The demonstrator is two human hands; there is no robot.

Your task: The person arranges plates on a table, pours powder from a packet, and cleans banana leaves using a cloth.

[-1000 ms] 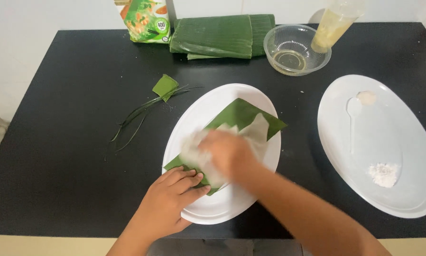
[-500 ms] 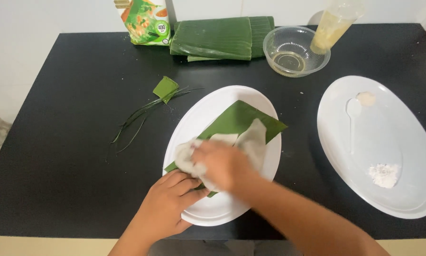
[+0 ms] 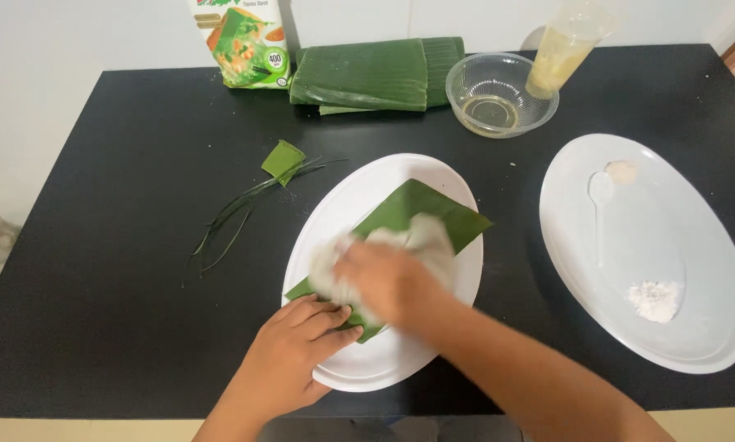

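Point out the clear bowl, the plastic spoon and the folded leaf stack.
clear bowl (image 3: 474,78): head view, bare left wall.
plastic spoon (image 3: 601,187): head view, spoon's bowl.
folded leaf stack (image 3: 367,74): head view, top leaf middle.

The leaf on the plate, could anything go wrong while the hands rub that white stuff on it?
1. The right hand is blurred, so it looks to be moving fast over the white stuff; the leaf might tear.
2. Only the left hand pins the leaf at its near corner, so it may slide on the plate.
3. The bowl of yellowish liquid and the cup stand just beyond; a wide swipe might knock them.
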